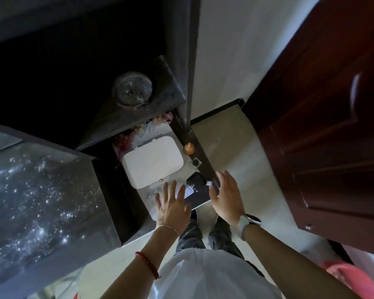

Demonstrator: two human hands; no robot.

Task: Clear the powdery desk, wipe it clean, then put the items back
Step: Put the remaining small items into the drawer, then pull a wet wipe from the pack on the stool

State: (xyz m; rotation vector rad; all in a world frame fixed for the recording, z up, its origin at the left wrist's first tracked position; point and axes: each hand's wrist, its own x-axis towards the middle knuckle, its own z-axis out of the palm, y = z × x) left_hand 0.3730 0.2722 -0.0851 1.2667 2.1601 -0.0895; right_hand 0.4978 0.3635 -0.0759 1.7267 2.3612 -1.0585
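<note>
Both hands are being held spread and empty: left hand, right hand. The white box is lying just beyond the left fingertips, nearer that hand, its long axis running diagonally on the desk.

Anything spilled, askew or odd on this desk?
Yes. White powder speckles the grey surface at left, and the glass jar on the shelf looks dusty. Both hands, left hand and right hand, hover open.
</note>
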